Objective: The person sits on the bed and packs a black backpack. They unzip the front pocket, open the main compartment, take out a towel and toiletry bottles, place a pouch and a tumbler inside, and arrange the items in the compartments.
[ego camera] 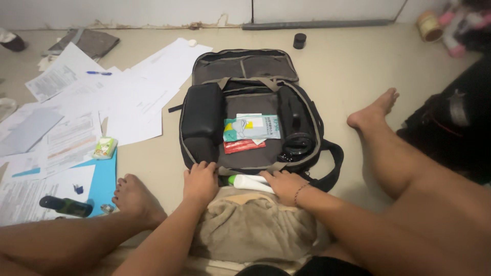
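An open grey bag [307, 110] lies flat on the floor in front of me. Inside it are a black case [202, 120] on the left, a teal and white flat packet [251, 128] over a red packet [244, 146] in the middle, and black round items [297, 143] on the right. My left hand [200, 181] rests on the bag's near edge, fingers curled over it. My right hand [284, 185] lies beside a white tube with a green cap [250, 182], touching it. A beige folded towel [255, 227] sits under my wrists.
Loose papers [102, 102] and a blue folder [105, 181] cover the floor at left, with a blue pen [98, 73], a small green packet [105, 147] and a dark green bottle [66, 206]. My bare feet [134, 197] flank the bag. A black cap [299, 40] lies near the wall.
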